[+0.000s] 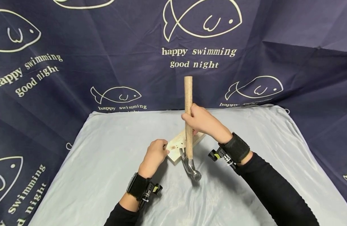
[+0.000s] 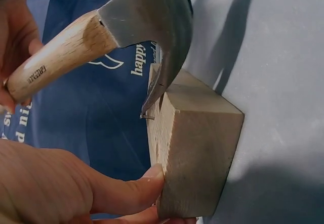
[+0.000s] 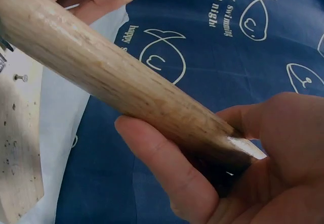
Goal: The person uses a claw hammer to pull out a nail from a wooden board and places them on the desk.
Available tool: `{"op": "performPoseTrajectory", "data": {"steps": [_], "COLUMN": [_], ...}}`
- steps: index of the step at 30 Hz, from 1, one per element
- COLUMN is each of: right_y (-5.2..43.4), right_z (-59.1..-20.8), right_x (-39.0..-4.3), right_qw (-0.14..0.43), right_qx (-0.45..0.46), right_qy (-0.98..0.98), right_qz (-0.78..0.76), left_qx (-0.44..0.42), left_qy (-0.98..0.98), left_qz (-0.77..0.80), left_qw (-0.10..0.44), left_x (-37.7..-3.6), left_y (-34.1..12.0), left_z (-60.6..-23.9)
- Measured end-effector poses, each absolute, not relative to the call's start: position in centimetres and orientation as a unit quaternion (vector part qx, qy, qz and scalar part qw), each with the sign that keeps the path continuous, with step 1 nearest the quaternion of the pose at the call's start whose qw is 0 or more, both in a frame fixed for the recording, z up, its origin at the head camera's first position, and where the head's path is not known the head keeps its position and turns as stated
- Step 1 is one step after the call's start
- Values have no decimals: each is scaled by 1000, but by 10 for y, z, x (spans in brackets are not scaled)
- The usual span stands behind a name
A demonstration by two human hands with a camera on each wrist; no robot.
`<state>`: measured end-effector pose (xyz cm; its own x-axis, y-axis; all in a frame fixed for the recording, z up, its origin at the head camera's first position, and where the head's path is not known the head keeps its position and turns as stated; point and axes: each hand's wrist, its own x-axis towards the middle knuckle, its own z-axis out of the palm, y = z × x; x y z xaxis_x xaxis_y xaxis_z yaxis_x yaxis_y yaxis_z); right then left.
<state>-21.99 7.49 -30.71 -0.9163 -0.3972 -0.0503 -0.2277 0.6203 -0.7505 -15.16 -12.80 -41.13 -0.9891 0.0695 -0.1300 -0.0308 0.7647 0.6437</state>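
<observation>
My right hand grips the wooden handle of a claw hammer, which stands nearly upright with its steel head down. The claw tips reach over the top face of a pale wooden block that is marked with several small holes. In the left wrist view, a small nail sits right at the claw's tip. Another view, from the right wrist, shows a nail sticking out of the block. My left hand pinches the block's near left end, thumb on the top face and fingers at its side.
A light grey cloth covers the table under the block. Behind and at both sides hangs a dark blue curtain printed with white fish and lettering. Each wrist wears a black strap with a small camera.
</observation>
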Motion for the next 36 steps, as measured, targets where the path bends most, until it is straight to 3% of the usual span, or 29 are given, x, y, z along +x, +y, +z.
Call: {"op": "performPoseTrajectory", "data": {"steps": [14, 25, 36], "right_y": [65, 47, 36], "right_z": [-295, -292, -293], "right_x": [-245, -259, -268], "right_qw": [155, 162, 115], "right_qx": [-168, -178, -174], "right_qy": [901, 909, 912], "right_qz": [-370, -339, -352], "left_qx": [15, 8, 7], "left_qy": [943, 943, 945], "left_qz": [321, 313, 306], "left_qw": [88, 114, 113], "left_x": [-158, -160, -162], "left_y": [-125, -127, -132], "left_z": [-411, -410, -411]}}
